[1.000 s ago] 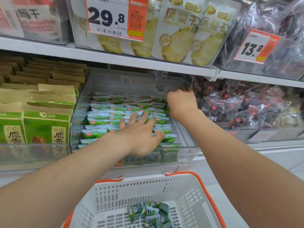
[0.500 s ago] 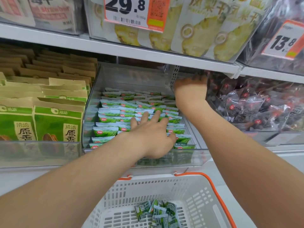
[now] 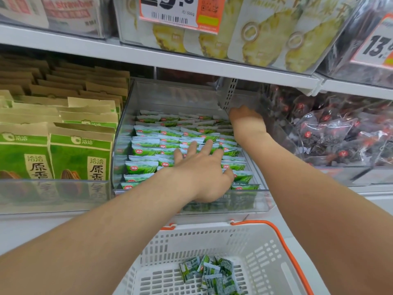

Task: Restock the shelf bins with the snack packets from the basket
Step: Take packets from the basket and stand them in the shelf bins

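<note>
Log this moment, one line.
left hand flat on green snack packets in clear plastic bin | right hand at bin's rear corner, grip unclear | more packets in white basket

1. On my feed I saw the left forearm [image 3: 110,237] and the right forearm [image 3: 314,194], both bare right out to the frame edges.
2. The left hand [image 3: 202,173] was bare, seen from the back, knuckles and short nails showing.
3. The right hand [image 3: 247,124] was bare too; its fingers were hidden from me.

Left grip [image 3: 202,171] stretched forward, flat, fingers splayed — right grip [image 3: 247,122] farther out, fingers hidden.
</note>
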A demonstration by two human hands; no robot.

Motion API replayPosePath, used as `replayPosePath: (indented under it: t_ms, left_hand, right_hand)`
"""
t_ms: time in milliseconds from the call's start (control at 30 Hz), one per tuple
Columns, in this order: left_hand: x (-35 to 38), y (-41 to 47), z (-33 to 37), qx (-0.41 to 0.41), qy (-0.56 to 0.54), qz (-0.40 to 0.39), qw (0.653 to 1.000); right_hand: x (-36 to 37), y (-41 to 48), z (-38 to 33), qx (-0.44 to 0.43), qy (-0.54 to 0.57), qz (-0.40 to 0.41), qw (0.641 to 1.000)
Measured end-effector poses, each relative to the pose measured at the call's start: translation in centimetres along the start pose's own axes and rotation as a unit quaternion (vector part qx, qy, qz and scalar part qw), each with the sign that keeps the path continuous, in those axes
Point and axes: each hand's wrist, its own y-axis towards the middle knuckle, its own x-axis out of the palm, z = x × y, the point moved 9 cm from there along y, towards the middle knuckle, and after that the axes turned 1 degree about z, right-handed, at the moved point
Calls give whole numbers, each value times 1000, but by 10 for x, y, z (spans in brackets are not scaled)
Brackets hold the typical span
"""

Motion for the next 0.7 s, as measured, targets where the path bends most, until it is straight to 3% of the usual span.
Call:
replayPosePath:
  t_ms: [100, 233, 367, 467, 567, 633, 700]
  left_hand:
    - [-3, -2, 2, 6, 15, 18, 1000]
    - [-27, -16, 12, 25, 86, 146, 985]
    - [-48, -38, 34, 89, 89, 256, 958]
    - [-55, -56, 54, 188, 17, 287, 939]
    - [-46, -80, 72, 220, 10, 278, 935]
    - [-22, -88, 81, 203, 47, 214, 954]
    - [18, -92, 92, 217, 104, 107, 965]
  right_hand:
    - [-1, 1, 5, 19, 32, -1, 999]
    - [-16, -21, 23, 49, 159, 16, 986]
    - [-34, -81, 57, 95, 383, 134, 909]
    - [-66, -157, 62, 73, 464, 308, 827]
    - [-65, -227, 56, 58, 501, 405, 762]
    - [-36, -251, 52, 50, 514, 401, 757]
    - [11, -264, 48, 57, 526, 346, 775]
